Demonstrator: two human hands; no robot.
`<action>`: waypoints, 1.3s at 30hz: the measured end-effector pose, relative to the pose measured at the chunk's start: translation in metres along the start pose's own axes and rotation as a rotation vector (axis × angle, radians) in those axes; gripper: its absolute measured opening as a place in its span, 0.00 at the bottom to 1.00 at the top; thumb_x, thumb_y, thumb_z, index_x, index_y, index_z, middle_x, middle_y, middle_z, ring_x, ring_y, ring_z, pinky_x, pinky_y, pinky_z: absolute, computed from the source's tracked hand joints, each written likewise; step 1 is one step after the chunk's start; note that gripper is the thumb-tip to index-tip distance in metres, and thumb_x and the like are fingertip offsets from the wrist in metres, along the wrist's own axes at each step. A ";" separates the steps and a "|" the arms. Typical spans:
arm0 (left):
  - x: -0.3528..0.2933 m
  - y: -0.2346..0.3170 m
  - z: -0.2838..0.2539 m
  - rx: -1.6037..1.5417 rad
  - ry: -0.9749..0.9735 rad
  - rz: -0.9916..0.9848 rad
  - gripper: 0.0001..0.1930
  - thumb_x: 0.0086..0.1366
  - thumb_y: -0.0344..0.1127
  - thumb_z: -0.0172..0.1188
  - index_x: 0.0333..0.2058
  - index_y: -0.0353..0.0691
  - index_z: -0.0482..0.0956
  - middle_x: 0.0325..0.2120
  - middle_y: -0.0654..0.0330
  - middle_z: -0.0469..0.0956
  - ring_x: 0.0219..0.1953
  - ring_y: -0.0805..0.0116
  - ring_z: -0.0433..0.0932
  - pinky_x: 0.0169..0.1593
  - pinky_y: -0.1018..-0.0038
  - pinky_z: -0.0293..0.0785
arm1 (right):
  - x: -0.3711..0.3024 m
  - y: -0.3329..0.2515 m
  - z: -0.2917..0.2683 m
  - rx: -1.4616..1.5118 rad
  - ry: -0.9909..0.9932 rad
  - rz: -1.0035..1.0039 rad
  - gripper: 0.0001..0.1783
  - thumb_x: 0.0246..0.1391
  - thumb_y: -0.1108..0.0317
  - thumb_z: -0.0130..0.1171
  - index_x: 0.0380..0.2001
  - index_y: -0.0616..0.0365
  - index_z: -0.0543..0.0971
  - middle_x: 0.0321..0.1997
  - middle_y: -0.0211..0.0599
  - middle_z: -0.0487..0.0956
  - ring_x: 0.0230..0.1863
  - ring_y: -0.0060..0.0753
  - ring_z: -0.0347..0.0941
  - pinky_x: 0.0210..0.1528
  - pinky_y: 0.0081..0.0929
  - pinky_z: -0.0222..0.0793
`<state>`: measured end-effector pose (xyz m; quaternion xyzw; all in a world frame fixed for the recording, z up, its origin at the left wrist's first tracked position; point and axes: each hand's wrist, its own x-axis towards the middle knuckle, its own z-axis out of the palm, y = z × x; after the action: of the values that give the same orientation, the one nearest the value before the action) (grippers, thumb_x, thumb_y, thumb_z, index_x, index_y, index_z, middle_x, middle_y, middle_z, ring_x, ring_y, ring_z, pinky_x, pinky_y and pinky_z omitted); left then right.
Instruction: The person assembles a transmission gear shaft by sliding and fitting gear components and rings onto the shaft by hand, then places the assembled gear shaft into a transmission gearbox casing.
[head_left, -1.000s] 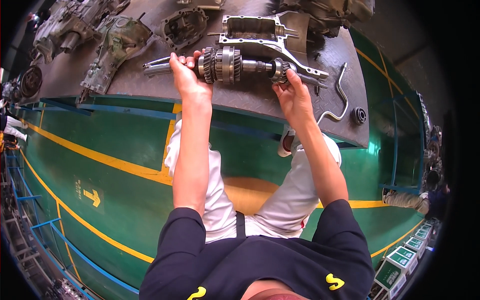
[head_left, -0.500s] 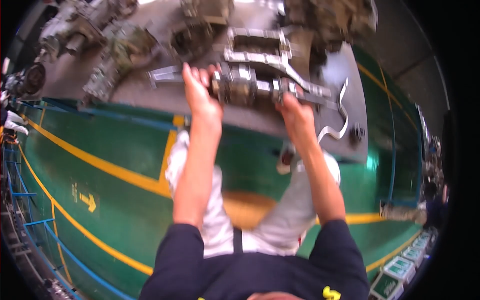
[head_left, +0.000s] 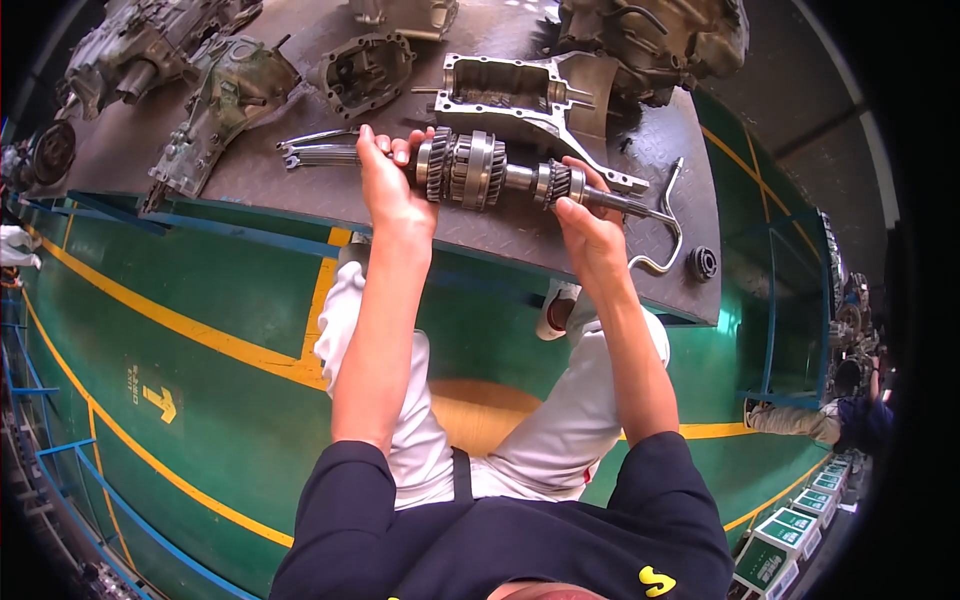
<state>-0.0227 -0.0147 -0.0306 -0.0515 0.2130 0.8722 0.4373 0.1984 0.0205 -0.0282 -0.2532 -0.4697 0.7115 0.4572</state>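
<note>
Between my two hands I hold a steel gear shaft [head_left: 478,172], roughly level over the near edge of the metal table [head_left: 480,232]. My left hand [head_left: 396,180] is wrapped around its left end, beside the large gears. My right hand [head_left: 592,215] grips the shaft next to the smaller helical gear, and a thin splined end sticks out to the right. Just beyond it lies an open gearbox housing [head_left: 505,95] with a rod through it. Several wrenches [head_left: 320,152] lie to the left of my left hand. A speed-brace handle [head_left: 675,215] rests by my right hand.
A small dark gear [head_left: 703,263] sits near the table's right corner. Gearbox casings [head_left: 225,110] stand at the left, with a bell-shaped cover [head_left: 365,75] at the back and a large transmission [head_left: 660,45] at the back right. I sit on a round wooden stool [head_left: 480,412].
The view has steadied from blur and shifted slightly. Both hands keep their hold on the gear shaft, which stays in nearly the same place.
</note>
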 end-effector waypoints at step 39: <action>0.004 0.066 -0.005 0.180 -0.195 0.100 0.19 0.69 0.41 0.50 0.19 0.51 0.57 0.18 0.73 0.58 0.26 0.79 0.60 0.43 0.77 0.61 | -0.016 -0.004 -0.060 -1.490 0.246 -0.428 0.19 0.36 0.59 0.70 0.21 0.66 0.79 0.25 0.50 0.79 0.35 0.56 0.78 0.41 0.46 0.75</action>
<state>-0.0773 -0.0483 -0.0152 0.0837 0.2490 0.8712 0.4147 0.2545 0.0331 -0.0517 -0.4741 -0.8078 0.0720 0.3428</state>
